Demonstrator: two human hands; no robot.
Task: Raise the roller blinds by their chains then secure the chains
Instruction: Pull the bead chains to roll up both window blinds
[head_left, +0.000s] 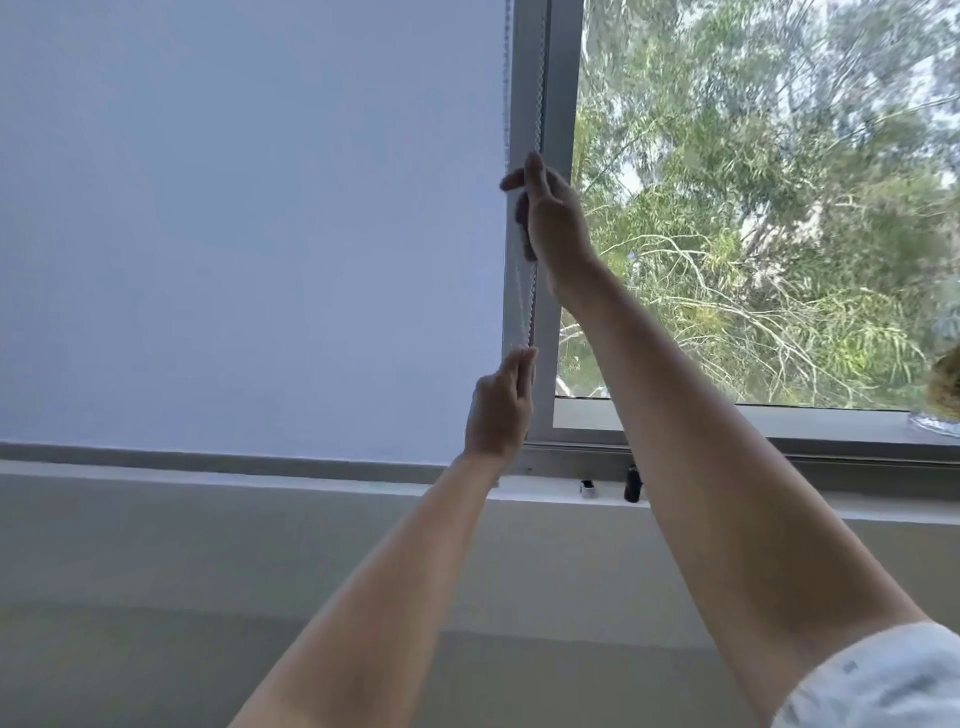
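While gripped, chain (531, 306) between hands.

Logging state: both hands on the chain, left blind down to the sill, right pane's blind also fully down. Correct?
Not quite. The head view shows the right pane uncovered, trees visible through it. The rest holds: right hand and left hand are on the chain, left blind down.

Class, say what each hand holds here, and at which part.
Both hold the bead chain: right hand grips it high on its hanging run, left hand lower, near the sill.
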